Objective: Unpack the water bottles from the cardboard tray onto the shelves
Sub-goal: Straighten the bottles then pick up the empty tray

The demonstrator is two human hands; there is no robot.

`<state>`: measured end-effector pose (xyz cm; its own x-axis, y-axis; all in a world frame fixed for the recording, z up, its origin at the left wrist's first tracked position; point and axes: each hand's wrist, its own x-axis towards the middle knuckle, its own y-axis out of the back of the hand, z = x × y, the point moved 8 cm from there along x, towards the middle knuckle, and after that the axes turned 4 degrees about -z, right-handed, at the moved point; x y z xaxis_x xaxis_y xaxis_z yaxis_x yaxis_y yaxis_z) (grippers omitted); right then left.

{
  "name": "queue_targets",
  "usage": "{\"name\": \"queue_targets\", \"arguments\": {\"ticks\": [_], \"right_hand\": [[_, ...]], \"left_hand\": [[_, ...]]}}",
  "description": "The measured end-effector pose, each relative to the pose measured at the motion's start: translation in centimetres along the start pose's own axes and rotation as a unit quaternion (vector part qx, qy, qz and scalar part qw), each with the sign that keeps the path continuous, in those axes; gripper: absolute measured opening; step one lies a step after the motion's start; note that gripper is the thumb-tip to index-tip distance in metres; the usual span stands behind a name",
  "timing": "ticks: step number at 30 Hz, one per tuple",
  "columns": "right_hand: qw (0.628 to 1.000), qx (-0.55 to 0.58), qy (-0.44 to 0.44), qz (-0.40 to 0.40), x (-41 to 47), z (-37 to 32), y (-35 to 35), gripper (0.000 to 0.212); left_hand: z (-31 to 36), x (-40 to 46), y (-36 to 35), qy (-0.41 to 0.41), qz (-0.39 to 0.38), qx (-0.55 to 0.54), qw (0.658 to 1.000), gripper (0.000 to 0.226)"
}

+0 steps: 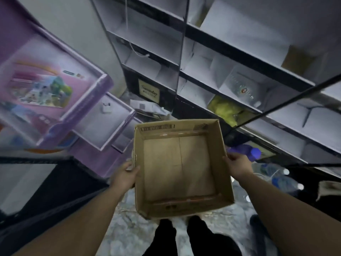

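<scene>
Left hand (127,174), right hand (237,164) grip empty cardboard tray (180,167) (over marbled floor (129,218)); shelves (239,58) ahead.

Dim, bluish light. Pale marbled floor (129,224) below. Plain grey wall (73,21) upper left. Purple display unit (55,89) with pictured panel at left. Dark counter (36,182) lower left. Black-and-cream sign (149,91) low in centre.

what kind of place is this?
Probably a small shop or its stockroom: white shelves with goods in their compartments, boxed toys on display, and water bottles on the floor beside the empty cardboard tray.
</scene>
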<state>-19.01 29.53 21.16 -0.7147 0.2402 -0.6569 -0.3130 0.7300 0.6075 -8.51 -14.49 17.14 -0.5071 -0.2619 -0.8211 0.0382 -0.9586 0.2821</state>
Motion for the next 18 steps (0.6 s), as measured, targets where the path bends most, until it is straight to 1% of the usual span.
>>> {"name": "queue_targets", "arguments": {"ticks": [1,4,6,8,12,15,18], "right_hand": [[1.000,0.000,-0.005,-0.002,1.3,0.1,-0.7,0.020],[0.999,0.015,-0.019,-0.023,5.7,0.8,-3.4,0.019],[0.999,0.007,-0.025,-0.023,8.9,1.5,-5.1,0.022],[0.999,-0.003,-0.033,-0.023,12.5,2.6,-6.8,0.024],[0.999,-0.013,-0.036,-0.031,18.9,3.8,-10.1,0.025],[0.999,-0.035,-0.021,-0.024,23.7,4.8,-12.2,0.025],[0.999,-0.035,-0.019,-0.034,28.1,6.9,-14.9,0.021]], "left_hand": [[-0.4,1.7,-0.2,0.004,0.007,-0.002,1.000,0.024],[-2.1,7.5,-1.6,0.007,0.000,-0.015,1.000,0.005],[-2.0,10.2,-3.0,0.011,0.002,-0.029,1.000,0.008],[-2.5,13.6,-4.3,0.009,0.003,-0.065,0.998,0.012],[-3.8,20.8,-6.8,-0.006,0.003,-0.031,1.000,0.014],[-5.0,26.1,-8.6,-0.011,0.021,-0.013,1.000,0.021],[-6.9,30.3,-10.4,-0.010,0.037,-0.021,0.999,0.013]]}}
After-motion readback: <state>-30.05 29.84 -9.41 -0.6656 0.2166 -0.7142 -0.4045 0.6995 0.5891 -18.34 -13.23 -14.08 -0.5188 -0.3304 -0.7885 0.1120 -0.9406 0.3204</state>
